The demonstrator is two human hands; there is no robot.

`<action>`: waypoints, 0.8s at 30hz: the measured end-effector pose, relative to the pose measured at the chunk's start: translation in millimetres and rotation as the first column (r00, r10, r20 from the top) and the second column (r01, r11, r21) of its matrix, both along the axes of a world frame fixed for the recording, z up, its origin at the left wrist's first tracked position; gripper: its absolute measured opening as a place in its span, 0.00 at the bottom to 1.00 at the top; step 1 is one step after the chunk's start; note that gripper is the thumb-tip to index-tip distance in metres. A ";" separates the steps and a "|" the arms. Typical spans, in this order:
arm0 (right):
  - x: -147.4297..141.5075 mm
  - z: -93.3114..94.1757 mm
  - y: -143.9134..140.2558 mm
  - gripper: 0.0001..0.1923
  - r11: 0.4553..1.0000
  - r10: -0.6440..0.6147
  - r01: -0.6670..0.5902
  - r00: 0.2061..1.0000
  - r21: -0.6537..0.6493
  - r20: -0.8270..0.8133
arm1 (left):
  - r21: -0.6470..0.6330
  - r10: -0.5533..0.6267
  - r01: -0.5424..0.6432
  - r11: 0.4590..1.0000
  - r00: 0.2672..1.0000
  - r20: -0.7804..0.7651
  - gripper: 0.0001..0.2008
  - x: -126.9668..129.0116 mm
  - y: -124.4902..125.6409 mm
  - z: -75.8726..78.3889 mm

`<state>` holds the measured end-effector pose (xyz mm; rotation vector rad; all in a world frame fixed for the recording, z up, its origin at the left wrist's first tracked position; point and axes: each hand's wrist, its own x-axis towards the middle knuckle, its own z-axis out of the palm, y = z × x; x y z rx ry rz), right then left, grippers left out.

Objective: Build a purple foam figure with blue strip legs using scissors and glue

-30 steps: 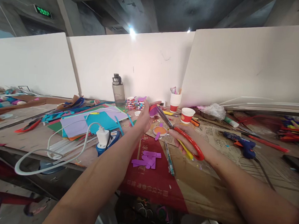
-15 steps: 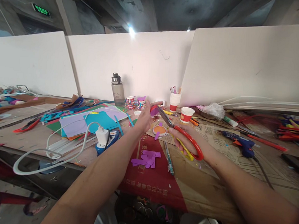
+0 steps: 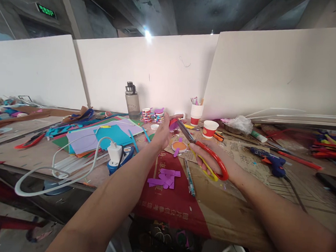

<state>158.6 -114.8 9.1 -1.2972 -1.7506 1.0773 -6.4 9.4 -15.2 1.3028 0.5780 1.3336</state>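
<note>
Both hands raised, scissors (image 3: 203,151) cutting red piece (image 3: 172,123)

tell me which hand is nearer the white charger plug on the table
Left. The left hand holds a small red piece up just right of and beyond the charger plug; the right hand, gripping the scissors, is farther right.

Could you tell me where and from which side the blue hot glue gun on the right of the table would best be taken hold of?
Probably by the glue gun's handle, the stubby part near its cable, coming from above: it lies flat on the newspaper, nozzle pointing left, nothing over it.
</note>
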 end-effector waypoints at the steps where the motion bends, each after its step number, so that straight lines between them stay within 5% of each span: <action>1: -0.6 1.0 -0.5 0.19 1.000 -0.002 0.002 1.000 -0.004 0.000 | 0.002 0.000 0.000 1.000 1.000 0.000 0.33 0.0 -0.1 0.0; 24: -3.1 -1.6 3.4 0.16 1.000 0.003 -0.004 0.999 -0.022 -0.042 | 0.005 0.018 -0.018 1.000 0.999 0.028 0.32 -0.9 -4.4 4.1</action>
